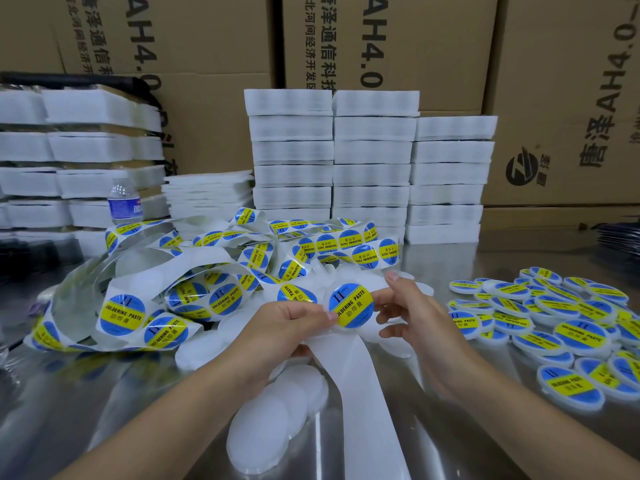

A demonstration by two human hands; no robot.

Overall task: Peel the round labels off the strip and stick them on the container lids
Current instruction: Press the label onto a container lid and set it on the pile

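Observation:
A round blue and yellow label (350,305) reading SOLDERING PASTE sits on a white lid held up at the centre. My right hand (408,317) grips that lid from the right, fingers curled round its rim. My left hand (287,327) pinches the white backing strip (360,382) at the label's left edge; the bare strip trails down toward me. A long tangled strip of labels (180,292) lies heaped to the left and behind. Plain white lids (270,407) lie in front of me.
A pile of labelled lids (554,327) covers the right of the shiny metal table (450,427). Stacks of white foam trays (370,161) stand behind and to the left. A water bottle (122,202) stands at the left. Cardboard boxes (571,98) form the back wall.

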